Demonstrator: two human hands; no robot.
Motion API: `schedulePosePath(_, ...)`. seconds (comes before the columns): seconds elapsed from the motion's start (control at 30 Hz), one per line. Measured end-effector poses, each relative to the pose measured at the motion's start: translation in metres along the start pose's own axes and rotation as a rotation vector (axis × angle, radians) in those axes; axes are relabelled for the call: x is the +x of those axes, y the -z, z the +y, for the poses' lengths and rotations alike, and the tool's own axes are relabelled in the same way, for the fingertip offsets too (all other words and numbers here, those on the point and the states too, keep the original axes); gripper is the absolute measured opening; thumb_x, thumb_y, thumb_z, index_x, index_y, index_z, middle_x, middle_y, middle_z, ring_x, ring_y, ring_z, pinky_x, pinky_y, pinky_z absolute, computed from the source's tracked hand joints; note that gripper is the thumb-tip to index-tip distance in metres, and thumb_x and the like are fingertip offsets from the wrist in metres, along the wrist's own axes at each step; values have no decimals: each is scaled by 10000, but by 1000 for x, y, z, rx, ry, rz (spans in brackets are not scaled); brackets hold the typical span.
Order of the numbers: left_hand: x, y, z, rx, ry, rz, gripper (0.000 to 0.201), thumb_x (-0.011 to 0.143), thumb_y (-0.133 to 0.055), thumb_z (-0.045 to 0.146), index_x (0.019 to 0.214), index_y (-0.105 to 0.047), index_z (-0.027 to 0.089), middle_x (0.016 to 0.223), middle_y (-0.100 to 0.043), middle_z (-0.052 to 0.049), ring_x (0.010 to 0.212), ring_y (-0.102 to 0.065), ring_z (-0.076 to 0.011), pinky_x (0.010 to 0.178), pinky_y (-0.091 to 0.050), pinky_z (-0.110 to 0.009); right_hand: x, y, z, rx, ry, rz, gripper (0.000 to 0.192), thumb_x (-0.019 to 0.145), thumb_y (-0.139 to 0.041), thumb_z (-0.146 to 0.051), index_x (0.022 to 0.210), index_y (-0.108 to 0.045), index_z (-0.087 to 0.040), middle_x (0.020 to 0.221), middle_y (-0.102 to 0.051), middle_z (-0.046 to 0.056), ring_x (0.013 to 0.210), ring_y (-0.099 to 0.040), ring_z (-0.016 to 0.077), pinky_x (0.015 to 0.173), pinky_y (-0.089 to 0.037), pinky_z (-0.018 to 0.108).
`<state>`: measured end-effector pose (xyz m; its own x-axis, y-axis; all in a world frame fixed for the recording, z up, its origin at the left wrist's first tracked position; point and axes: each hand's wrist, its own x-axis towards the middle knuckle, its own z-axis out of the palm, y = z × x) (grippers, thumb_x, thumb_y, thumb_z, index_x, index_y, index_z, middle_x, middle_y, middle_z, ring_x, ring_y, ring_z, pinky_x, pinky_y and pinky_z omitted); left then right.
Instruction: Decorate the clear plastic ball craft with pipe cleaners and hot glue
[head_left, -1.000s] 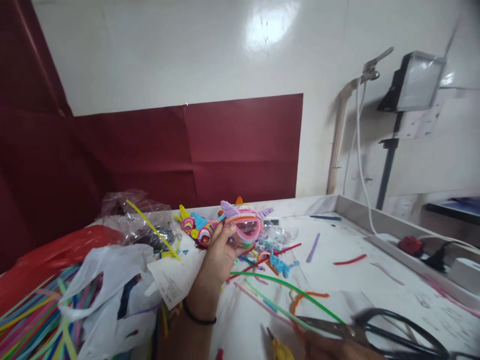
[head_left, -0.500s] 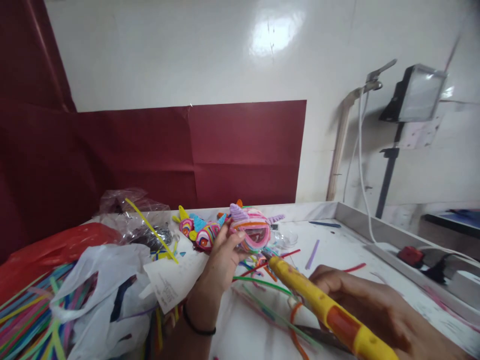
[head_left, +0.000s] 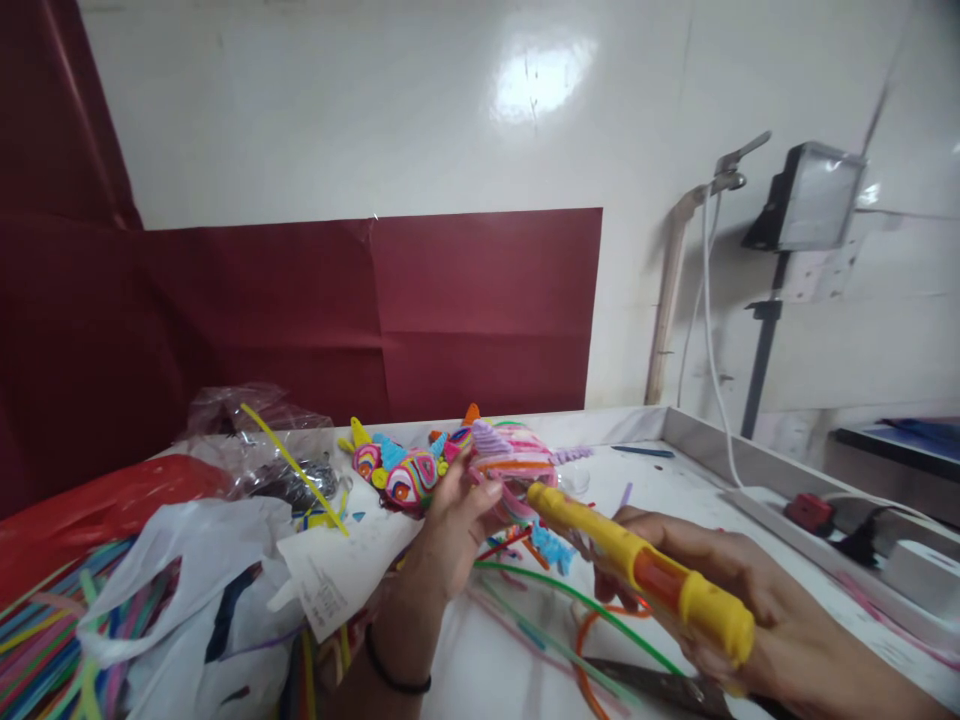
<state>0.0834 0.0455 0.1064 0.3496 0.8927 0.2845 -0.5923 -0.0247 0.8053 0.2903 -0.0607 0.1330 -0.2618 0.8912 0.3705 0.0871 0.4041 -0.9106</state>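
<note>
My left hand (head_left: 457,525) is closed around a pink-striped pipe-cleaner fish (head_left: 517,450) with lilac fins and a hollow opening facing me. In my right hand (head_left: 720,580) is a yellow glue gun (head_left: 607,535) with an orange-red window in its side. Its front end reaches to the fish's opening; whether it touches cannot be told, and the tip is hidden. Beneath my right hand lie dark-bladed scissors (head_left: 652,685), partly covered. Other colourful pipe-cleaner fish (head_left: 411,480) lie just behind my left hand.
At left are a white plastic bag (head_left: 202,600), a bundle of coloured pipe cleaners (head_left: 45,630), a red bag (head_left: 127,490) and a paper label (head_left: 330,575). Green pipe cleaner (head_left: 570,582) curves across the white table. A power strip (head_left: 795,520) lies along the right edge.
The glue gun's front has moved up and left toward the fish's opening, and its tip no longer shows. The fish has tilted slightly, moving a little right in view.
</note>
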Motion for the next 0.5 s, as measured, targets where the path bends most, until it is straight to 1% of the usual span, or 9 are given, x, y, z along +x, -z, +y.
schedulePosePath(0.1,-1,-1,0,6,1,-17,525,714,-831,285,1184,-612,205,1118,-732,-89,926,-723,-241,749,-593,-316,0,1,2,58,-27,-12,296,649,-787,-424,909,-785,-283,840,-695,26,731,-620,189,628,-517,238)
schedulePosePath(0.2,-2,-2,0,11,-4,-38,578,706,-838,295,1232,-614,205,1077,-735,-89,940,-722,-255,763,-595,-331,-1,2,6,105,-35,-17,334,612,-813,-434,908,-793,-282,809,-691,19,718,-622,190,653,-512,257)
schedulePosePath(0.3,-3,-3,-1,7,9,-33,604,693,-849,301,1243,-618,208,1072,-730,-87,969,-716,-270,824,-591,-380,-1,4,11,155,-48,6,378,616,-823,-442,957,-792,-282,878,-719,40,783,-645,218,689,-514,287)
schedulePosePath(0.37,-3,-2,-2,5,24,-18,618,683,-859,303,1244,-618,213,1061,-729,-79,955,-716,-263,853,-586,-402,-1,6,15,172,-38,-2,391,627,-818,-432,983,-790,-273,903,-728,56,810,-653,230,705,-515,300)
schedulePosePath(0.43,-3,-2,-3,2,33,-7,641,671,-871,302,1252,-615,216,1058,-729,-75,939,-714,-253,850,-587,-397,-1,6,17,175,-29,-19,380,622,-820,-419,969,-792,-267,906,-729,59,814,-655,228,708,-514,297)
schedulePosePath(0.5,-2,-1,-4,-5,34,3,669,664,-878,291,1272,-608,222,1085,-728,-77,947,-710,-247,833,-589,-374,-1,6,17,178,-36,-2,373,610,-824,-411,954,-794,-271,915,-731,55,802,-657,221,706,-514,294)
